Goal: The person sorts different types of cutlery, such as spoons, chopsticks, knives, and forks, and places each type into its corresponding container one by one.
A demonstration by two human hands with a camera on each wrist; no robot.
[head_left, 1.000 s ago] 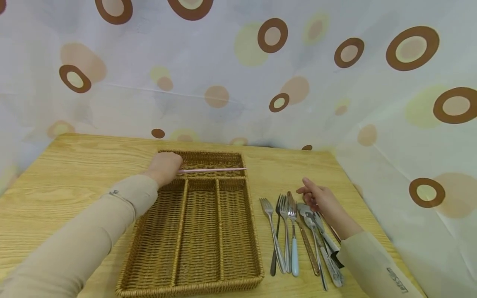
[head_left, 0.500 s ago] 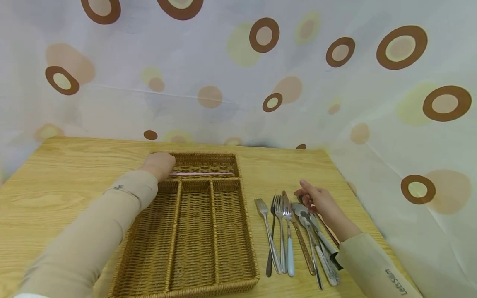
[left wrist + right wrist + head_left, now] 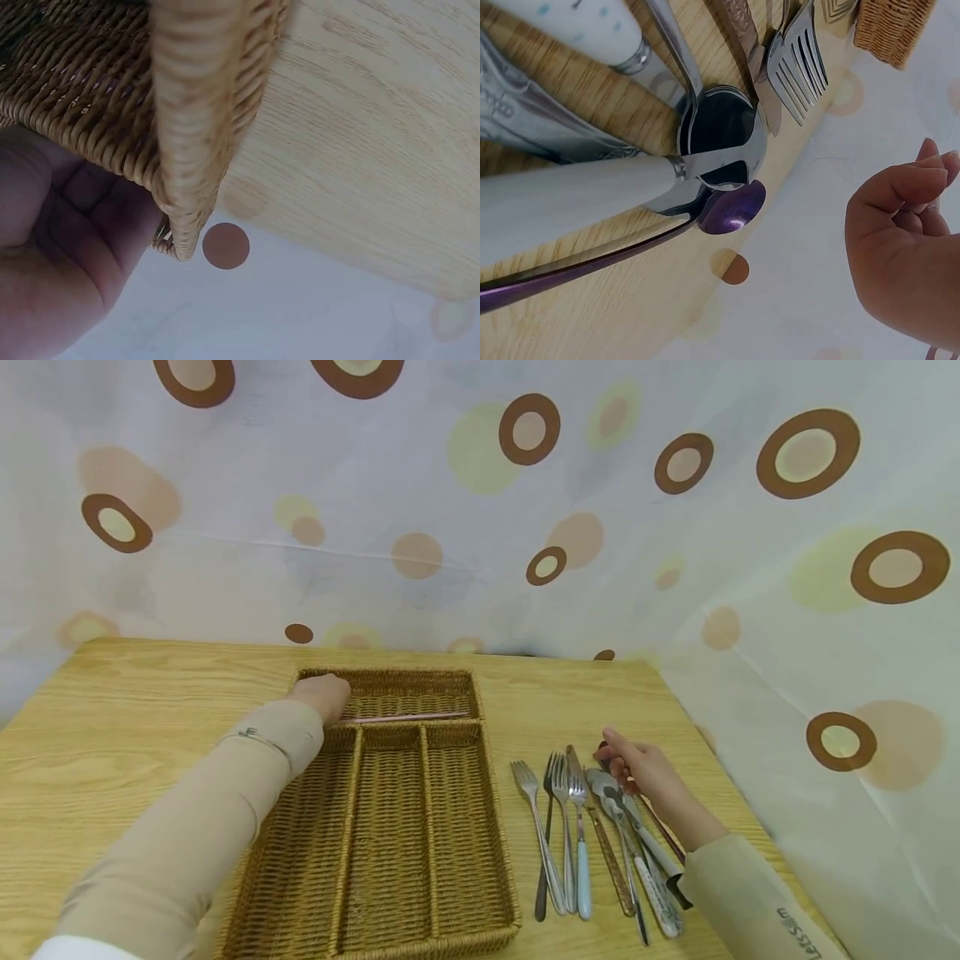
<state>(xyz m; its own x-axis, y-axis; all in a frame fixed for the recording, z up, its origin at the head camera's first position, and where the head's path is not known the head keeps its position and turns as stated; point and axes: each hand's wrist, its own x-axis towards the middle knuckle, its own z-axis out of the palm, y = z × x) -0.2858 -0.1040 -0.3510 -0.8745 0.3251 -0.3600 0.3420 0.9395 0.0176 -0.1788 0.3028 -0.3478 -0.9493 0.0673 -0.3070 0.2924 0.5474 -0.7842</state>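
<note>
Pink stick (image 3: 408, 717) stretched across wicker tray's (image 3: 450, 943) back compartment (image 3: 412, 702)

It ran crosswise, its left end near the left hand (image 3: 322, 696), which reached in at the tray's far left corner; whether those fingers gripped it could not be told. The right hand (image 3: 651, 774), fingers loosely bent around nothing, hung over the spoons (image 3: 604, 785), among them a purple spoon (image 3: 733, 208). Forks (image 3: 561, 781) lay between tray and spoons.
</note>
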